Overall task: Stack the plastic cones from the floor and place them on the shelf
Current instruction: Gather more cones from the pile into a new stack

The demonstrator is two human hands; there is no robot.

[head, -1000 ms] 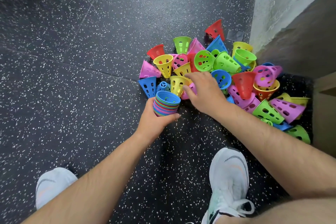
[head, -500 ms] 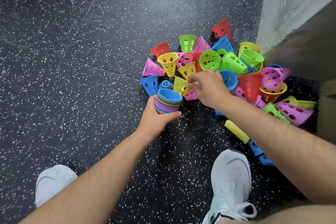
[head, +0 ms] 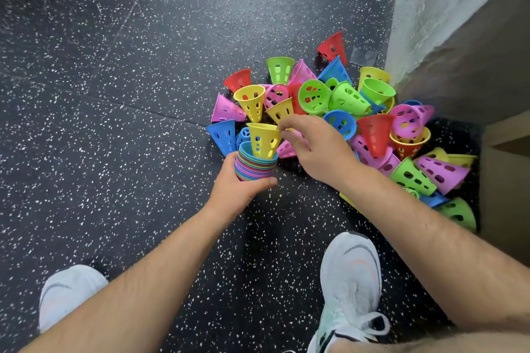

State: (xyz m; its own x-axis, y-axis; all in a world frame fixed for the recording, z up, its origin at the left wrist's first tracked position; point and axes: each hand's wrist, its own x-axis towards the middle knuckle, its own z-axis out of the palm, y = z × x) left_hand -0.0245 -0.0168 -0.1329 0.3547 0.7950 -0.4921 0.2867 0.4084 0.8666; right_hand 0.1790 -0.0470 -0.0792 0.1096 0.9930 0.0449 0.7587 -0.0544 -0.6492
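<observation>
Black rubber floor (head: pixel 143 123) flecked with white runs under me, and my two white shoes, left (head: pixel 68 292) and right (head: pixel 351 275), are planted nearest. Just beyond them my left hand (head: pixel 241 189) is wrapped around a stack of nested cones (head: pixel 253 169), mouth up, rims banded blue, pink, green and red. A yellow cone (head: pixel 262 140) sits narrow end down in the stack's top blue cone, only partly sunk in. My right hand (head: pixel 318 152) pinches that yellow cone's rim on its right side between thumb and fingertips.

Past my hands lies the pile of loose cones (head: pixel 350 97), tumbled on the floor in every colour, most of them on their sides. At the pile's right, a pink cone (head: pixel 407 120) lies in the mouth of an orange one (head: pixel 408 147). A red cone (head: pixel 334 47) lies farthest. A rough grey wall (head: pixel 430 8) rises at the far right.
</observation>
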